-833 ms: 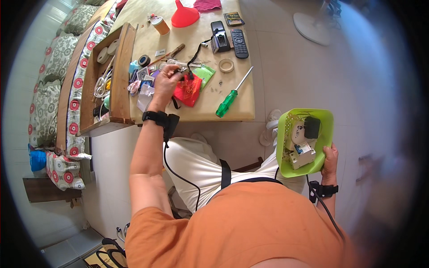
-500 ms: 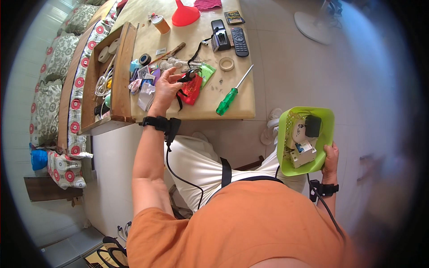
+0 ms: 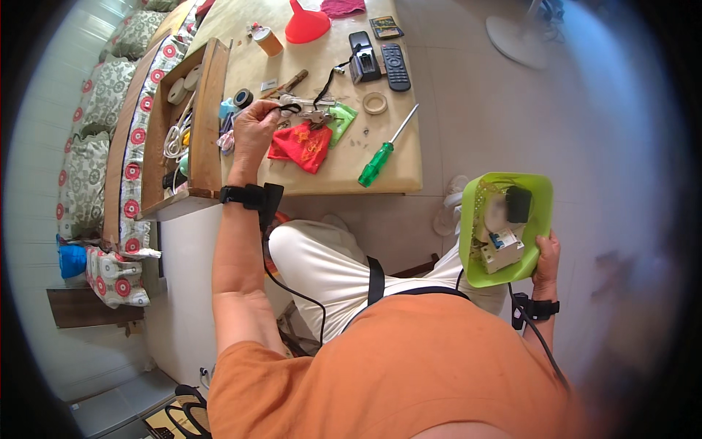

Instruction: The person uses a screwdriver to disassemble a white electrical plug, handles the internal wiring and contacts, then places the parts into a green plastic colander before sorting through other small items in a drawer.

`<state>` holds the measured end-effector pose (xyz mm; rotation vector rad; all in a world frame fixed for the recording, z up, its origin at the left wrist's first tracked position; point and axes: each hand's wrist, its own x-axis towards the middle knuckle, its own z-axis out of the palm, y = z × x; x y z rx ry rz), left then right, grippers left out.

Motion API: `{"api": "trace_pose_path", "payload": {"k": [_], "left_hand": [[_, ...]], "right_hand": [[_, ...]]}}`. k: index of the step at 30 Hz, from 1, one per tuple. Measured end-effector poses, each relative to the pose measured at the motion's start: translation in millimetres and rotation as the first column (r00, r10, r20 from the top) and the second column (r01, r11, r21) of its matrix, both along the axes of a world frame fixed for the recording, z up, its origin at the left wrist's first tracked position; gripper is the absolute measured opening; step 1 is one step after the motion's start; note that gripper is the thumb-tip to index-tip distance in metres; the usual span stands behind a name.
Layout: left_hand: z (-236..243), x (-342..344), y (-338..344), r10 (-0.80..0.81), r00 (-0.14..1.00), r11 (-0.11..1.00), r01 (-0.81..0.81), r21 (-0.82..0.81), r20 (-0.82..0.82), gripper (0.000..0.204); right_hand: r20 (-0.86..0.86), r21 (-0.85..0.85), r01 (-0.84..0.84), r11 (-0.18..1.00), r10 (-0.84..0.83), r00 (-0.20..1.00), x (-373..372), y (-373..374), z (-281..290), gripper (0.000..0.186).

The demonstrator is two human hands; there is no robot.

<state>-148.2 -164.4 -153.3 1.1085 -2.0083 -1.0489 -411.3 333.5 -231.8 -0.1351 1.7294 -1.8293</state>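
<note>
Over the left part of the table, my left hand [image 3: 254,135] has its fingers pinched on a thin black strap [image 3: 291,108], which loops out to the right of the fingertips. Just beyond and below the strap lie metal keys [image 3: 318,117], a red cloth pouch [image 3: 301,148] and a green packet [image 3: 341,121]. Off the table's right side, my right hand [image 3: 546,260] grips the rim of a lime-green plastic bin [image 3: 540,192]. In that bin are a white circuit breaker [image 3: 503,252], a black block-shaped adapter [image 3: 518,204] and a round whitish piece.
An open wooden drawer [image 3: 206,135] with cables stands left of my hand. On the table [image 3: 329,58] are a green screwdriver [image 3: 378,162], a tape roll [image 3: 374,103], a remote control [image 3: 395,67], a black device [image 3: 363,57], a red funnel [image 3: 307,23] and an orange-and-white bottle [image 3: 268,42].
My left hand has moved left and slightly back toward the drawer, drawing the black strap along. More of the red pouch shows. My right hand still holds the bin.
</note>
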Motion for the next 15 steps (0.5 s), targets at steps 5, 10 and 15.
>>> {"api": "trace_pose_path", "payload": {"k": [5,10,15], "left_hand": [[21.2,-5.7,5.5,0.114,0.913,0.908,0.064,0.414,-0.391,0.008],[15.4,-10.6,-6.2,0.078,0.838,0.794,0.276,0.542,-0.540,0.009],[6.3,-57.7,-19.6,0.072,0.926,0.856,0.134,0.500,-0.371,0.021]], "right_hand": [[-0.001,-0.014,0.021,1.000,-0.021,1.000,1.0,-1.0,0.7,0.032],[0.007,-0.013,0.002,1.000,-0.002,1.000,-0.5,-1.5,-0.3,0.031],[-0.008,0.014,0.015,1.000,-0.015,1.000,0.8,-2.2,2.3,0.031]]}}
